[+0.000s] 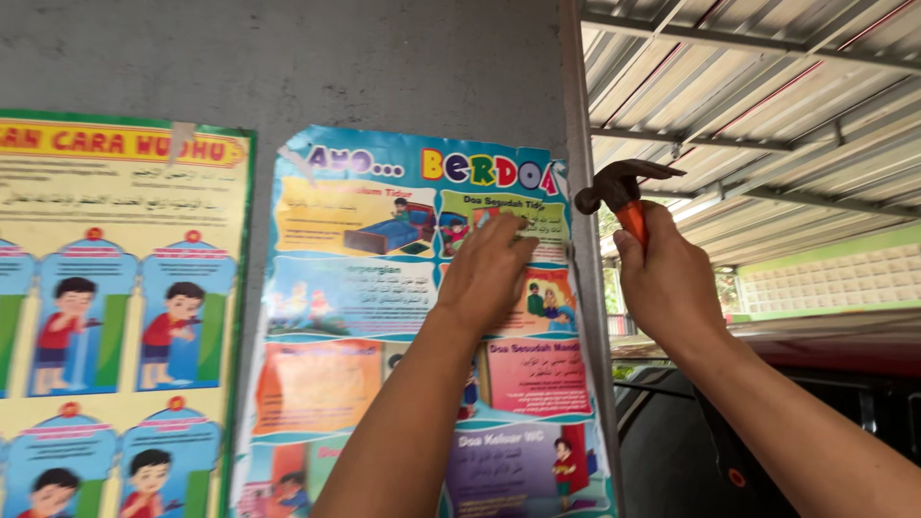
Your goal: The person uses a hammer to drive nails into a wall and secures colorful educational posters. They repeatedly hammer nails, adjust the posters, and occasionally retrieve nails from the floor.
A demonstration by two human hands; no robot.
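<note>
Two posters, one hammer and my two hands, listed from biggest to smallest:

1. Grey wall (384, 58): rough plaster, it carries both posters and ends at a pale vertical post (582, 240) on its right edge. Beyond the post, a corrugated metal roof (767, 115) on steel beams.

2. Blue poster (374, 317): glossy, creased, panels of cartoon pictures in orange, pink, purple and green, with a multicoloured headline across the top. It hangs flat on the wall, its right edge just beside the post.

3. Yellow poster (106, 288): green border, red headline, rows of cartoon children in blue arched frames. It hangs left of the blue one, a strip of bare wall between them, a scrap of tape at its top edge.

4. My left hand (484, 273): arm reaching up from below, palm laid against the upper right part of the blue poster, fingers bent with the tips pressed together near the top right panel. Whether they pinch anything small I cannot tell; nothing shows between them.

5. My right hand (667, 283): fist wrapped fully around the hammer's handle, raised just right of the post, clear of the wall.

6. Hammer (622, 187): dark claw head, orange handle showing only above my fist. The head sits level with the poster's top right corner, striking face turned toward the post, claw pointing away to the right
</note>
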